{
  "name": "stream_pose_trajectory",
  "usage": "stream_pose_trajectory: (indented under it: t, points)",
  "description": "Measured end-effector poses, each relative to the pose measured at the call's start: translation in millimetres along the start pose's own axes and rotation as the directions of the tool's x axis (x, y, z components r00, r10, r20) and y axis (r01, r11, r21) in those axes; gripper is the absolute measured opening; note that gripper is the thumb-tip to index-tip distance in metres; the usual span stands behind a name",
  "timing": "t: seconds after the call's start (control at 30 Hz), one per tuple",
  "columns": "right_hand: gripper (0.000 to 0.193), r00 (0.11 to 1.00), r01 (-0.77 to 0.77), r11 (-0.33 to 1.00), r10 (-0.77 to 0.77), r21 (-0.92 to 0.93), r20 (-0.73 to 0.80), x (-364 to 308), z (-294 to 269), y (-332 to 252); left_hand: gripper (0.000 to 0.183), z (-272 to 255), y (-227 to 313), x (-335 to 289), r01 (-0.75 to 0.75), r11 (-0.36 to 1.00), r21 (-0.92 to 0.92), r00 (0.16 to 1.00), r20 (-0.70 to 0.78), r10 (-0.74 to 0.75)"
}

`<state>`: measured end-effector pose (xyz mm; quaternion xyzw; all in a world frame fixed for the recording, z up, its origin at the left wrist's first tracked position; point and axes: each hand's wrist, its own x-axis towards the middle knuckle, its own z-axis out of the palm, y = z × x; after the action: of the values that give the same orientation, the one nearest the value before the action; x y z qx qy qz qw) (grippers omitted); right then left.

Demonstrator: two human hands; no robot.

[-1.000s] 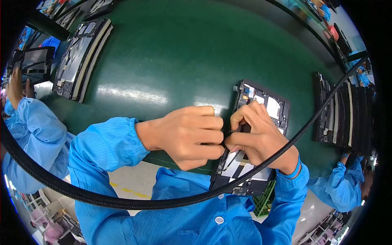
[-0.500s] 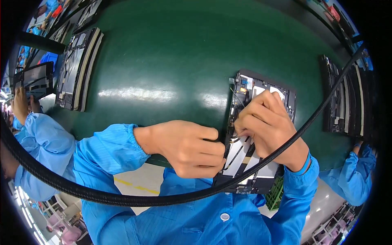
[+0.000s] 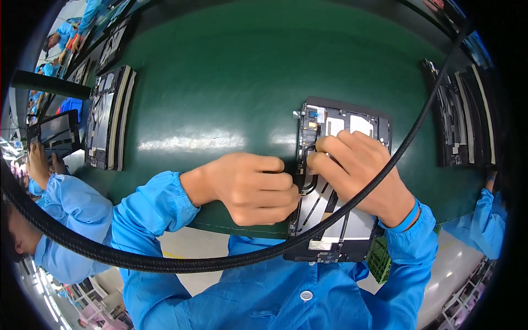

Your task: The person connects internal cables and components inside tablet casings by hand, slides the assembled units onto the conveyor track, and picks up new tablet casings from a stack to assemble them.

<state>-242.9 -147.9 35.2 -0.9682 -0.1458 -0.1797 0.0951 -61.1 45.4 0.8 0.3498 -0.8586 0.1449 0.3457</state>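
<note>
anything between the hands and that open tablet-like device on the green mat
Nothing visible does. The left hand and right hand both already rest on the opened flat black device, fingers at its left edge. The thick black braided cable only crosses in front of the camera.

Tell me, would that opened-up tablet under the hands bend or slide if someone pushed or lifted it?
The opened tablet is a thin, flat, framed slab, so it probably lifts stiffly and lightly. The green belt looks glossy, so a push would likely slide it; the left hand rests at its edge. The exposed boards and thin dark cables under the right hand look fragile.
</note>
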Motion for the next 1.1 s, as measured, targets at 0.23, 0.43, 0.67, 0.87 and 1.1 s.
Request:
stream_pose_trajectory:
  t: [0.23,0.43,0.67,0.87,1.1]
  points:
    - [0.025,0.997,-0.036,0.99,0.044,0.138,-0.059,-0.1,2.1,5.6,0.022,-1.5,-1.5,3.0,0.032,0.999,-0.011,0.999,0.024,-0.032]
    - [0.023,0.99,-0.105,0.941,0.131,0.321,-0.059,1.3,3.0,11.7,0.021,-1.7,-3.2,2.6,0.071,0.997,-0.027,0.997,0.025,-0.07]
    - [0.016,0.966,-0.213,0.849,0.257,0.483,-0.026,5.8,2.2,11.9,0.021,2.1,-6.0,3.5,0.083,0.992,-0.093,0.996,-0.009,-0.084]
    - [0.013,0.949,-0.261,0.709,0.313,0.655,0.04,11.7,3.2,24.8,0.022,4.5,-9.9,4.7,0.056,0.992,-0.115,0.998,-0.02,-0.059]
    - [0.012,0.959,-0.209,0.771,0.283,0.602,-0.03,11.2,12.5,26.5,0.023,3.9,-17.6,3.6,0.018,0.999,-0.035,0.999,-0.043,-0.019]
